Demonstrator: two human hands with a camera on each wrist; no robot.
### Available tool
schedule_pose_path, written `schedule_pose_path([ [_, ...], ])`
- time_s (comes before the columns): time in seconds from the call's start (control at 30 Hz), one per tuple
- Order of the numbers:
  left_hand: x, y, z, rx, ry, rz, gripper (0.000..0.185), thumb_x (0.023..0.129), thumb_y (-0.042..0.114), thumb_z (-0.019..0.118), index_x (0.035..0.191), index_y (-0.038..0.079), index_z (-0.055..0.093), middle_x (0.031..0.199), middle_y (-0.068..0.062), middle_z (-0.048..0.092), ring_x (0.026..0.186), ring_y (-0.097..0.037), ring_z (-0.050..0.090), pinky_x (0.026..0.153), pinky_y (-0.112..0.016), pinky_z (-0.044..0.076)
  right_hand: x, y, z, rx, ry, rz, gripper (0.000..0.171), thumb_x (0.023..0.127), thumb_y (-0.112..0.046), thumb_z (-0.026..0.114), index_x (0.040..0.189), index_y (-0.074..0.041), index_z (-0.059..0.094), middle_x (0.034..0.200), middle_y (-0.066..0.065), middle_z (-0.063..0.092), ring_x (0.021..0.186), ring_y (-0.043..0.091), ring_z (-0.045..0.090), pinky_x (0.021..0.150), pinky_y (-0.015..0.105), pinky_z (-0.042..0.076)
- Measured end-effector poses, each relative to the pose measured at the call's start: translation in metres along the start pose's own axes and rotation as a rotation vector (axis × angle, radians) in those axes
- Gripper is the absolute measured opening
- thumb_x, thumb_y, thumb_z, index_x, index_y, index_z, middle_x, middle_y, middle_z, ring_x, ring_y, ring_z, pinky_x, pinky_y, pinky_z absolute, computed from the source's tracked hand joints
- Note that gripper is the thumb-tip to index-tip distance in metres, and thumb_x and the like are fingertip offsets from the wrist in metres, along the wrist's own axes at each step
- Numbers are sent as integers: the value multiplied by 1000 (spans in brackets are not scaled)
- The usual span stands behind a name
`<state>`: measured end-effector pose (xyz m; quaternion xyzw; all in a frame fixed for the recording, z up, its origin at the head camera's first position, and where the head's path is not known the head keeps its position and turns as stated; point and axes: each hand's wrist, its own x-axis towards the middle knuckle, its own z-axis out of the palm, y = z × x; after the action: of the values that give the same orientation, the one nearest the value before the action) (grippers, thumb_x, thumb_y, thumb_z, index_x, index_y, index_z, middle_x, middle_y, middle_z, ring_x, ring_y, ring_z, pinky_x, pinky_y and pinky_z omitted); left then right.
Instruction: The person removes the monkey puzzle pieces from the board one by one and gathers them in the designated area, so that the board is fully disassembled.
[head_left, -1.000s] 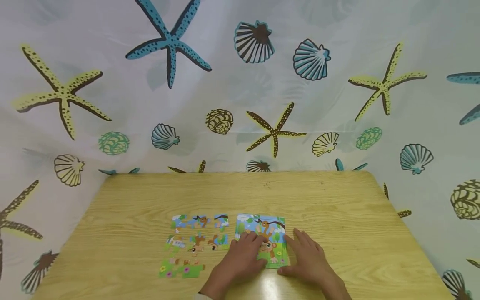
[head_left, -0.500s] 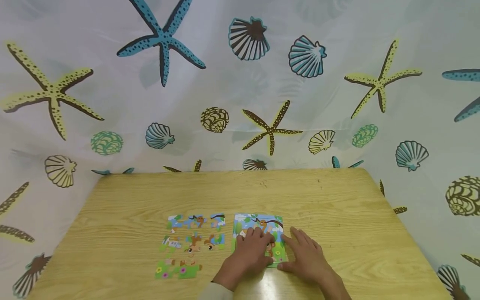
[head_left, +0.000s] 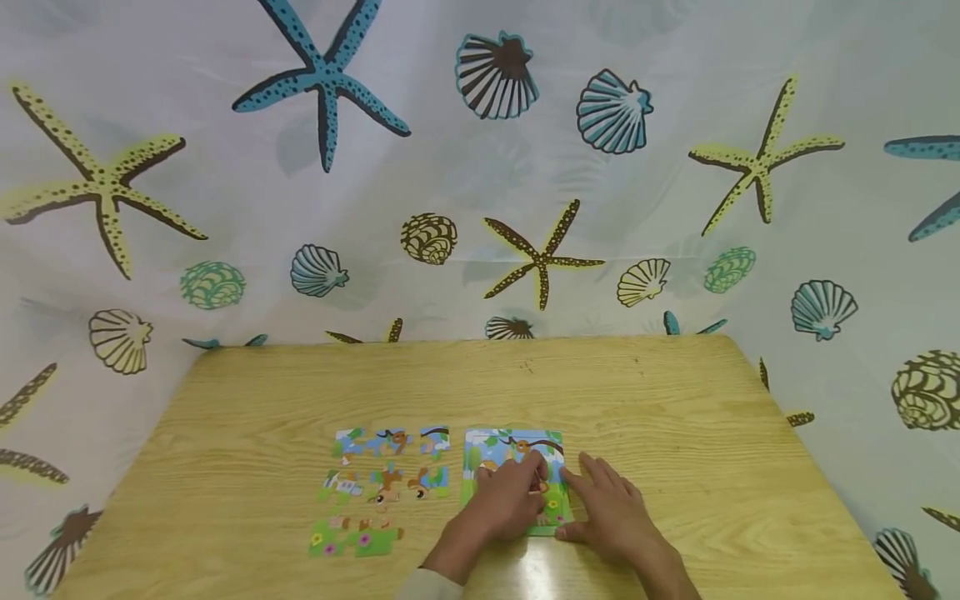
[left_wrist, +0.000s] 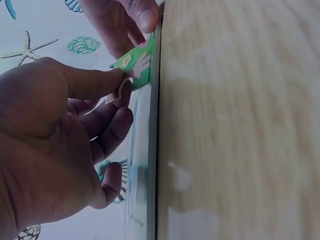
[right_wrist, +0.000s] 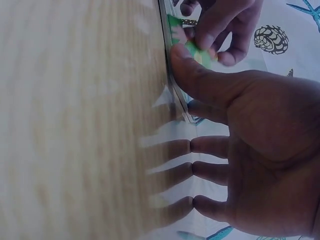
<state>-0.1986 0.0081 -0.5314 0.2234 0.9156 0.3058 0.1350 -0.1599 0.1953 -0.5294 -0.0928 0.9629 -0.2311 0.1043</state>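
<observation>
Left hand (head_left: 501, 507) apparently pinching a green puzzle piece (left_wrist: 134, 66) up from the near edge of the puzzle board (head_left: 480, 444) mid-table, right hand (head_left: 613, 512) flat, fingers spread, steadying the board's right edge.

Head view looks down; wrist views sit close, sharing the puzzle board (head_left: 517, 446).

A light wooden table (head_left: 675, 417) with visible grain stretched out beneath and beyond the hands, catching a bright sheen of overhead light just in front of the wrists. Behind its far edge and along both sides hung a pale curtain (head_left: 480, 167) printed with starfish and seashells.
</observation>
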Motion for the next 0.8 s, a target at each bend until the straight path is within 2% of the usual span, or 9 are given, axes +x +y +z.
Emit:
schedule_pose_path([
  [0.17,-16,-15,-14,-26,65,14,16,90,16,61,102,20,51,82,13,56,71,-6,49,82,-48,38,-1,-1,1,15,-9,0,79,75,-44,78,143,-18,47,158,15,27,146,41,20,110,68,18],
  [0.27,-30,-26,-27,-83,59,-14,14,92,15,59,102,19,51,83,9,56,63,-8,46,68,-35,41,-1,-1,2,29,-11,-3,79,75,-44,77,143,-18,47,158,15,26,147,41,19,110,68,17],
  [0.37,-46,-39,-39,-104,47,-42,12,93,15,58,102,19,50,84,7,57,60,-8,45,61,-31,40,-3,-2,2,28,-14,-7,79,76,-44,76,144,-18,46,159,15,26,147,40,19,110,68,17],
  [0.47,-62,-52,-48,-85,45,-60,13,93,15,61,102,17,51,84,7,58,63,-8,48,71,-39,46,-3,-1,1,-2,-8,-11,78,79,-44,74,146,-18,43,158,14,26,146,40,20,110,68,19],
  [0.53,-71,-59,-52,-83,43,-79,14,92,14,62,102,16,52,84,7,59,67,-8,51,84,-57,45,-4,-1,1,-23,-4,-13,78,81,-44,73,147,-17,42,158,14,27,146,39,21,110,68,21],
  [0.63,-81,-70,-55,-71,39,-106,16,91,14,64,102,15,53,82,9,59,72,-7,54,84,-63,43,-4,0,1,-37,-4,-15,77,82,-44,72,147,-16,41,158,14,27,146,40,22,109,67,22],
  [0.7,-85,-76,-56,-44,47,-139,16,89,16,66,102,17,56,81,11,58,78,-8,56,90,-72,35,-3,0,1,-38,-8,-18,78,82,-43,72,148,-16,40,158,15,26,146,40,21,110,67,21],
  [0.77,-88,-80,-57,-5,59,-169,17,87,17,68,100,18,58,81,12,57,81,-9,56,88,-69,37,-3,0,1,-37,-10,-23,78,82,-43,72,148,-16,40,158,15,26,146,41,21,110,67,21],
  [0.8,-89,-81,-57,8,67,-190,17,86,17,69,100,18,59,80,13,56,83,-9,56,90,-73,33,-2,0,1,-36,-10,-26,78,82,-43,72,148,-16,40,158,15,26,146,41,21,110,67,21],
])
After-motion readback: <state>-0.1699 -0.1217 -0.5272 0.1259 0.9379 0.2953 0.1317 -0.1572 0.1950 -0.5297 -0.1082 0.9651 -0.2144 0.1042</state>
